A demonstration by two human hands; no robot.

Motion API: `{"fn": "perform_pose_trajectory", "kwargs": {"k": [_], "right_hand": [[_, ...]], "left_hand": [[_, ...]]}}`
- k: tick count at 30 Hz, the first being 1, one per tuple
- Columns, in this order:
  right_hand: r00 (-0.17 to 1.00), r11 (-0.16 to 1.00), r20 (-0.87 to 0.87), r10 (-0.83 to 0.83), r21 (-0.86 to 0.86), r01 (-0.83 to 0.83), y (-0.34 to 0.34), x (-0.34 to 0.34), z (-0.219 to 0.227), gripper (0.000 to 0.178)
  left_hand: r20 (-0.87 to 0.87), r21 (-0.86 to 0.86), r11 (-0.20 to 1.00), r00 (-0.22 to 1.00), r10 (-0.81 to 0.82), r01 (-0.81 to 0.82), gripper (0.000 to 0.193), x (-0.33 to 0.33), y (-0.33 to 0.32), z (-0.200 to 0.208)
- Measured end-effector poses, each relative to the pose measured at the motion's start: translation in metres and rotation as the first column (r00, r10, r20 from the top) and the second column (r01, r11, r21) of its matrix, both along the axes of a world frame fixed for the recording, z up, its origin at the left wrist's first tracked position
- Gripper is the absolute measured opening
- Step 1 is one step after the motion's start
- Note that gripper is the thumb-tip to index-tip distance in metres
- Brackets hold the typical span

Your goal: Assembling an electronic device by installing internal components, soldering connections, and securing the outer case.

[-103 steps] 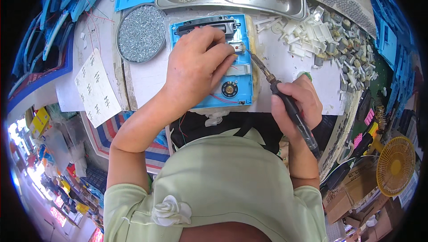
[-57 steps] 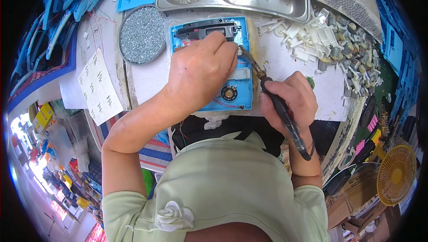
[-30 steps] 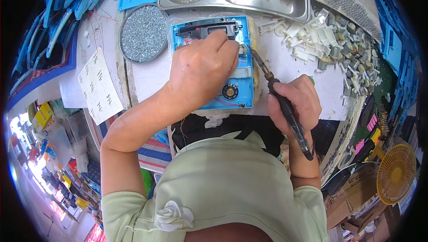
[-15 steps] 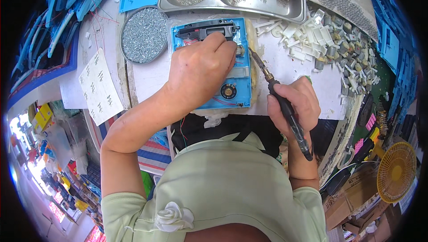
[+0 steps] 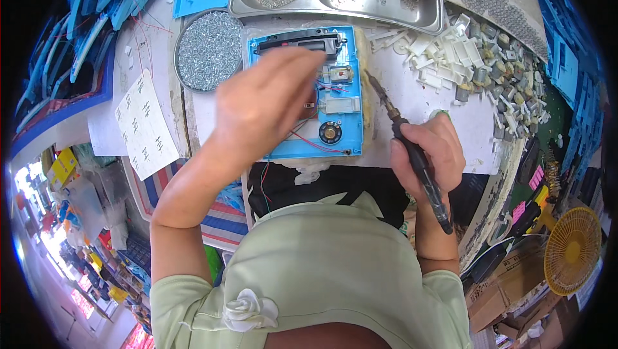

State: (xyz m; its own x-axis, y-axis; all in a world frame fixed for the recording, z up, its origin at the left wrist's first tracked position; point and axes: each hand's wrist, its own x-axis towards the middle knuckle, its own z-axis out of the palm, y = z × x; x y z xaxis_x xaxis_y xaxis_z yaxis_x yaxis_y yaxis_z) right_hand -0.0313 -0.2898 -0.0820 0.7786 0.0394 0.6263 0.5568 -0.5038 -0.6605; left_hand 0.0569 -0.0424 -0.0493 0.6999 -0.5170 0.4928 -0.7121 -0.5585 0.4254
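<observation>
A shallow blue plastic housing (image 5: 354, 131) lies before me. In it are a black rectangular part (image 5: 332, 41), a small round speaker (image 5: 330, 132), a whitish boxy part (image 5: 341, 75) and thin red wires (image 5: 310, 142). Blurred by motion, my left hand (image 5: 264, 95) hovers over the housing's left half and hides part of it; whether its fingers hold anything is not visible. My right hand (image 5: 432, 156) is wrapped round the black handle of a soldering iron (image 5: 417, 161), whose metal tip points up and left, just beside the housing's right edge.
A round tray of small screws (image 5: 209, 50) stands left of the housing. Behind is a metal tray (image 5: 309, 3) with springs. White plastic pieces and metal bits (image 5: 476, 59) are heaped at the right, beside a board (image 5: 483, 1). A written sheet (image 5: 147, 127) lies at the left.
My left hand has moved left and slightly down, uncovering the whitish boxy part and more of the housing. My right hand and the soldering iron have shifted slightly right and down.
</observation>
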Motion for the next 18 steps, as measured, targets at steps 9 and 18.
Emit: {"fn": "perform_pose_trajectory", "kwargs": {"k": [9, 18], "right_hand": [[1.000, 0.999, -0.027, -0.015, -0.040, 0.014, 0.000, 0.007, 0.012, 0.031], [0.999, 0.998, 0.002, -0.046, -0.050, 0.046, -0.009, 0.002, 0.010, 0.031]], "left_hand": [[-0.186, 0.025, 0.995, 0.978, -0.092, 0.098, 0.030, -0.006, 0.008, -0.005], [-0.295, -0.107, 0.987, 0.944, -0.149, 0.122, 0.024, 0.006, 0.010, -0.011]]}}
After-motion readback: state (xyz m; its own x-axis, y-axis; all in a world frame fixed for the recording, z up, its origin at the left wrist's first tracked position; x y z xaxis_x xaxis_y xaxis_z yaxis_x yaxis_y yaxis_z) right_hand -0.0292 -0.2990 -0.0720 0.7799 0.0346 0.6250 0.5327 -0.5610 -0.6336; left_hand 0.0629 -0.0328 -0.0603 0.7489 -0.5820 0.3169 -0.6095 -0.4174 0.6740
